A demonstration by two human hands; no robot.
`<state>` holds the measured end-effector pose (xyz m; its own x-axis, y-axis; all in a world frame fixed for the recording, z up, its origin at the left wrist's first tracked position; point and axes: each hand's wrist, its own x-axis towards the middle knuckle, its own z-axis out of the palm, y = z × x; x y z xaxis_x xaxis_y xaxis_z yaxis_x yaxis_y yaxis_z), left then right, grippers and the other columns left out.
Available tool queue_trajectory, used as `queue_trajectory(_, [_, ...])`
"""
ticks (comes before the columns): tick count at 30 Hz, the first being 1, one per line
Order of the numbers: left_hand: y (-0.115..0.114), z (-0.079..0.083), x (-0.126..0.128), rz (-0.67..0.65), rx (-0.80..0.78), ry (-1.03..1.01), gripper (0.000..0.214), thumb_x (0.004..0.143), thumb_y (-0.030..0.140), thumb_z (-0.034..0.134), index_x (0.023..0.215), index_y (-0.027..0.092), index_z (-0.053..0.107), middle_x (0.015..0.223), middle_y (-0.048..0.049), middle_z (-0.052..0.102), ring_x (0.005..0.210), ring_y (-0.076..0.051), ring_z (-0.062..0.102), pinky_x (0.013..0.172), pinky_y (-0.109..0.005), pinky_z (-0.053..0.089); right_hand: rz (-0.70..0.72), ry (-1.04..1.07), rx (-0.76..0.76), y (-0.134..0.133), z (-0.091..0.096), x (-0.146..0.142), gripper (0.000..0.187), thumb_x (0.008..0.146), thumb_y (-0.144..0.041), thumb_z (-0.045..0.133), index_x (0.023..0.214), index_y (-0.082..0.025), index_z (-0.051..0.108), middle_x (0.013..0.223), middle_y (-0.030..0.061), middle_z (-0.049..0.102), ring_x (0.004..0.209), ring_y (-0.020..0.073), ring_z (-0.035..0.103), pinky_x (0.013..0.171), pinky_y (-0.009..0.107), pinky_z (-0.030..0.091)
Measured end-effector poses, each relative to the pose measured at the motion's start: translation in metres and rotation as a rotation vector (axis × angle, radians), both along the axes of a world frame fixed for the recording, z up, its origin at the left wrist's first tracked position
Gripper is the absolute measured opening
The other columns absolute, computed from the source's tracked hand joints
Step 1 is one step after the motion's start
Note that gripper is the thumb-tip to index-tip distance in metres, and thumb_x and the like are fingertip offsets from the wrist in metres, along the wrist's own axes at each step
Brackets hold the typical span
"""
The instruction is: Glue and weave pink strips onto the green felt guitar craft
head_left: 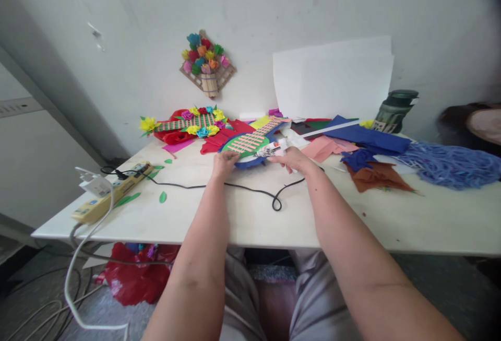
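Note:
Near the middle of the table lies a guitar-shaped paper craft [247, 143], with a green oval body, a blue ruffled rim and pale sticks laid across it. My left hand [225, 166] is at its near left edge, fingers closed on the rim. In my right hand [293, 160] is a white hot glue gun [277, 147], its tip pointing left over the craft's near side. A black cord [250, 189] runs from the glue gun side across the table to a power strip [113, 195]. Whatever glue there may be at the tip is too small to make out.
A finished-looking flowered craft [191, 123] lies at the back left. Crepe paper sheets [329, 147], blue shredded strands [454, 166] and a dark bottle [395, 111] occupy the right. Green paper leaves [163, 197] lie near the strip. A red bag [136, 278] sits below.

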<state>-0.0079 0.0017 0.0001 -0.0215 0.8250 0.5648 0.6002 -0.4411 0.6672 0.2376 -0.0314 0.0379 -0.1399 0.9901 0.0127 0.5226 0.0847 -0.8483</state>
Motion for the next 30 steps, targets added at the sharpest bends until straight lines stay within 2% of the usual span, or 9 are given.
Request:
queue_trajectory(10, [0.0, 0.001, -0.001, 0.009, -0.005, 0.027, 0.01, 0.068, 0.023, 0.063, 0.069, 0.017, 0.07, 0.081, -0.002, 0.07, 0.078, -0.017, 0.063, 0.075, -0.023, 0.046, -0.022, -0.005, 0.001, -0.005, 0.006, 0.009, 0.032, 0.068, -0.04, 0.068, 0.063, -0.018, 0.046, 0.043, -0.0063, 0.044, 0.032, 0.0061, 0.038, 0.036, 0.021, 0.032])
queue_trajectory(21, [0.001, -0.001, -0.001, -0.004, -0.005, 0.036, 0.011, 0.068, 0.026, 0.063, 0.068, 0.018, 0.07, 0.081, -0.0015, 0.07, 0.079, -0.017, 0.063, 0.077, -0.024, 0.047, 0.079, -0.009, 0.004, 0.002, -0.002, 0.005, 0.034, 0.065, -0.043, 0.07, 0.063, -0.018, 0.047, 0.039, -0.0074, 0.041, 0.031, 0.0068, 0.037, 0.035, 0.022, 0.03])
queue_trajectory(30, [0.001, 0.0, -0.001, 0.003, -0.009, 0.038, 0.011, 0.068, 0.026, 0.062, 0.068, 0.017, 0.07, 0.082, -0.0028, 0.071, 0.079, -0.017, 0.063, 0.077, -0.026, 0.046, -0.07, -0.067, -0.007, -0.011, 0.013, 0.012, 0.03, 0.068, -0.041, 0.067, 0.064, -0.019, 0.047, 0.035, -0.0067, 0.039, 0.034, 0.0088, 0.04, 0.038, 0.022, 0.033])
